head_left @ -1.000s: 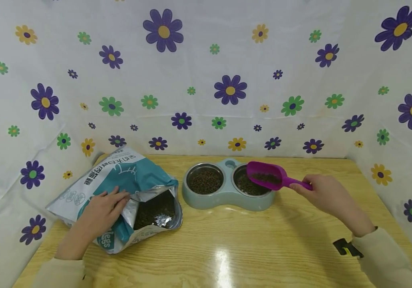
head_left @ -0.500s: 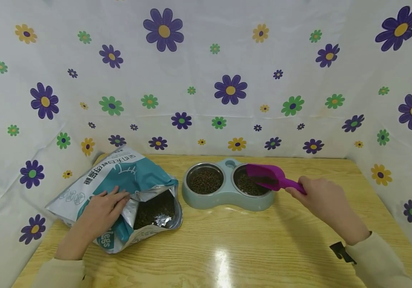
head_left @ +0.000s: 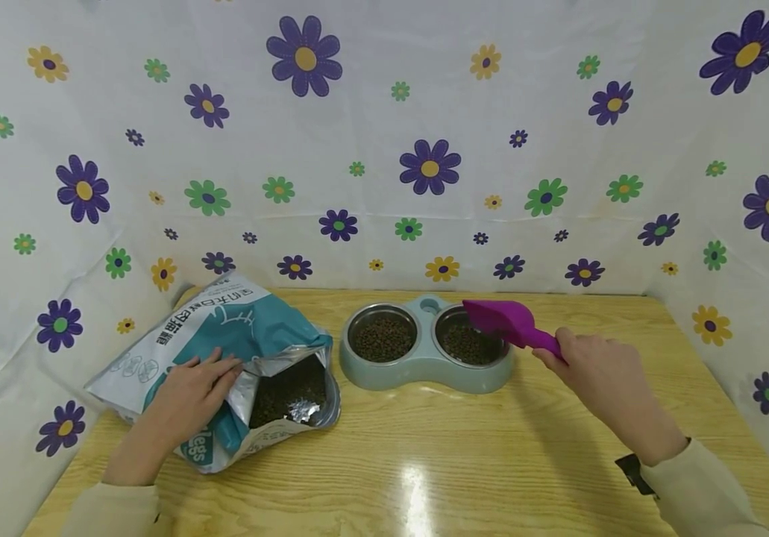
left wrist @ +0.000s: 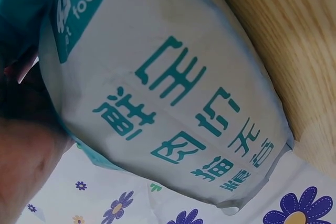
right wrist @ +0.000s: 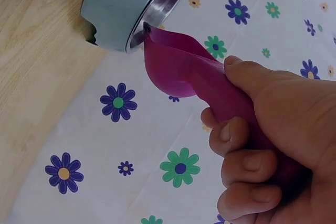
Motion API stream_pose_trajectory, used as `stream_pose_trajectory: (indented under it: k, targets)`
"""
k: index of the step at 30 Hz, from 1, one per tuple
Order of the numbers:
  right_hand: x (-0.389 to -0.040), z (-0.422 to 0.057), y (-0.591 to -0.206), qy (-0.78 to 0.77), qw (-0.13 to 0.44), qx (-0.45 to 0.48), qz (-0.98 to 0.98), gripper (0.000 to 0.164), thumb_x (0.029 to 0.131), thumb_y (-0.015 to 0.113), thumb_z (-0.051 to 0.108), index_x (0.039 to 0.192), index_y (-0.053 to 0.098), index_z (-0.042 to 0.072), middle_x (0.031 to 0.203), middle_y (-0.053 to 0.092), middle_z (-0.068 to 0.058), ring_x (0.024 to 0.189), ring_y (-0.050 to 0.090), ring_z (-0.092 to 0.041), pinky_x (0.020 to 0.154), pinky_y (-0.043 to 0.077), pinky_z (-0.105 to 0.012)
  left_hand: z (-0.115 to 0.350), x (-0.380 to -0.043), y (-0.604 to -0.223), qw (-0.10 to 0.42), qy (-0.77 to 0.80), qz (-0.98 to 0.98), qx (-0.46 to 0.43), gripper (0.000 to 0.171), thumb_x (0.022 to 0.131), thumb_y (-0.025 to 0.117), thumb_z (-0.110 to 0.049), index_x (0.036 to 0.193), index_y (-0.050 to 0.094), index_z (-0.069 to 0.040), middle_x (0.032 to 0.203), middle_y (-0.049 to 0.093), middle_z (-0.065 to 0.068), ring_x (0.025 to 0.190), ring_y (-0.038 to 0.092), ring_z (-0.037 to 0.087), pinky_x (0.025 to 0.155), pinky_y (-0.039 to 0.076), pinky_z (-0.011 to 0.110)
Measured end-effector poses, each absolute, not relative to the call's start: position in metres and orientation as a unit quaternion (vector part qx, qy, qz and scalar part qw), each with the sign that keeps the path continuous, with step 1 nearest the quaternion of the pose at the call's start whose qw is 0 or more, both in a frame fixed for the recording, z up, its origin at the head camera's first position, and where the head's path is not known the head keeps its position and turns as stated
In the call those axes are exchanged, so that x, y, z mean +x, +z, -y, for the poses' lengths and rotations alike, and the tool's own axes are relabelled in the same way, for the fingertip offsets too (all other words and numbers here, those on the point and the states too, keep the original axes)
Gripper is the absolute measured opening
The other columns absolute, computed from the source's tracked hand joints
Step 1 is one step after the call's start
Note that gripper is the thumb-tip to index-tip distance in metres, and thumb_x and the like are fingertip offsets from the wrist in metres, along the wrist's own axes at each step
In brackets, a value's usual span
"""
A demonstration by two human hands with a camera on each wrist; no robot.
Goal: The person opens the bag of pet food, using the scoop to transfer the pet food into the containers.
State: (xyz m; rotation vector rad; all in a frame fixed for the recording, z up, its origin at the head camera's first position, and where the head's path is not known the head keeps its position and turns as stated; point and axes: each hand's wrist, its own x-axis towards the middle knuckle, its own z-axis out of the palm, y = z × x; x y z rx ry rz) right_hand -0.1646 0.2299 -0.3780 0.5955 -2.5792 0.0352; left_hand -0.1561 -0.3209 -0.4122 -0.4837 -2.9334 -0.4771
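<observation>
My right hand [head_left: 602, 380] grips a magenta scoop [head_left: 506, 322] by its handle. The scoop is tipped over the right bowl [head_left: 468, 339], where brown kibble lies in the steel insert. In the right wrist view, the scoop [right wrist: 178, 66] points its lip at the bowl rim, with several of my fingers curled round the handle. On the left, a white and teal pet food bag [head_left: 270, 313] lies on its side, its mouth open toward the bowls and kibble inside. My left hand [head_left: 186, 395] rests on the bag beside the mouth, fingers loosely extended; its thumb is hard to make out.
The left bowl [head_left: 384, 339] also holds kibble; both bowls sit in one pale blue-green stand [head_left: 391, 377]. Beneath everything is a wooden table [head_left: 465, 462]. A white flowered cloth [head_left: 371, 119] surrounds the table at the back and sides.
The scoop has rolled over, from its open top showing kibble to its back facing up. My right hand has turned and shifted slightly left. The left hand and bag stay put.
</observation>
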Motion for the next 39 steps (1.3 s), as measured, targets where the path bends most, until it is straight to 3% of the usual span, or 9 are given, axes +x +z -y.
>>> stream_pose_trajectory:
  k: [4, 8, 11, 15, 20, 25, 39]
  targets:
    - [-0.164, -0.230, -0.380, -0.003, 0.275, 0.224, 0.935, 0.072, 0.102, 0.005, 0.064, 0.070, 0.040, 0.010, 0.054, 0.024, 0.007, 0.044, 0.021, -0.008, 0.046, 0.011, -0.023, 0.321, -0.156, -0.413, 0.072, -0.159, 0.971, -0.163, 0.029, 0.104, 0.057, -0.013, 0.125, 0.072, -0.001, 0.129, 0.069, 0.024, 0.130, 0.054, 0.054, 0.108, 0.038, 0.069]
    - [-0.164, -0.232, -0.380, 0.012, 0.258, 0.218, 0.941, 0.072, 0.101, 0.008, 0.066, 0.070, 0.042, 0.011, 0.054, 0.026, 0.007, 0.044, 0.022, -0.008, 0.046, 0.013, -0.022, 0.322, -0.156, -0.415, 0.080, -0.158, 0.970, -0.168, 0.028, 0.104, 0.058, -0.013, 0.124, 0.072, -0.001, 0.127, 0.070, 0.025, 0.128, 0.055, 0.054, 0.107, 0.039, 0.069]
    - [-0.163, -0.233, -0.377, 0.069, 0.196, 0.191, 0.959, 0.063, 0.105, 0.033, 0.061, 0.071, 0.048, 0.011, 0.054, 0.032, 0.006, 0.045, 0.027, -0.008, 0.046, 0.017, -0.022, 0.321, -0.156, -0.415, 0.078, -0.157, 0.970, -0.167, 0.029, 0.104, 0.057, -0.014, 0.125, 0.072, -0.001, 0.128, 0.069, 0.025, 0.129, 0.055, 0.054, 0.108, 0.039, 0.069]
    - [-0.161, -0.233, -0.371, 0.199, 0.075, 0.122, 0.970, 0.040, 0.103, 0.062, 0.042, 0.082, 0.063, 0.007, 0.058, 0.042, 0.004, 0.049, 0.036, -0.010, 0.046, 0.026, -0.023, 0.321, -0.156, -0.414, 0.069, -0.157, 0.972, -0.162, 0.030, 0.105, 0.056, -0.015, 0.126, 0.071, -0.001, 0.130, 0.068, 0.025, 0.131, 0.054, 0.054, 0.109, 0.038, 0.068]
    - [-0.159, -0.228, -0.365, 0.320, -0.055, 0.059, 0.944, 0.048, 0.103, 0.056, 0.050, 0.100, 0.073, 0.005, 0.064, 0.050, 0.002, 0.055, 0.041, -0.012, 0.047, 0.030, -0.026, 0.322, -0.156, -0.414, 0.068, -0.156, 0.972, -0.160, 0.030, 0.105, 0.056, -0.014, 0.126, 0.071, -0.001, 0.130, 0.068, 0.025, 0.131, 0.053, 0.054, 0.109, 0.038, 0.068]
    - [-0.155, -0.217, -0.370, 0.405, -0.140, 0.057, 0.902, 0.044, 0.104, 0.057, 0.047, 0.100, 0.072, 0.005, 0.064, 0.049, 0.002, 0.054, 0.038, -0.010, 0.046, 0.029, -0.024, 0.322, -0.156, -0.415, 0.070, -0.155, 0.972, -0.161, 0.029, 0.105, 0.056, -0.015, 0.126, 0.072, -0.001, 0.130, 0.068, 0.026, 0.131, 0.053, 0.054, 0.109, 0.038, 0.068]
    - [-0.142, -0.145, -0.389, 0.442, -0.208, 0.177, 0.855, 0.037, 0.102, 0.061, 0.042, 0.087, 0.072, 0.009, 0.059, 0.048, 0.005, 0.051, 0.037, -0.008, 0.045, 0.027, -0.021, 0.322, -0.155, -0.415, 0.078, -0.162, 0.970, -0.166, 0.029, 0.104, 0.057, -0.013, 0.125, 0.072, 0.000, 0.129, 0.069, 0.026, 0.130, 0.054, 0.054, 0.109, 0.039, 0.068]
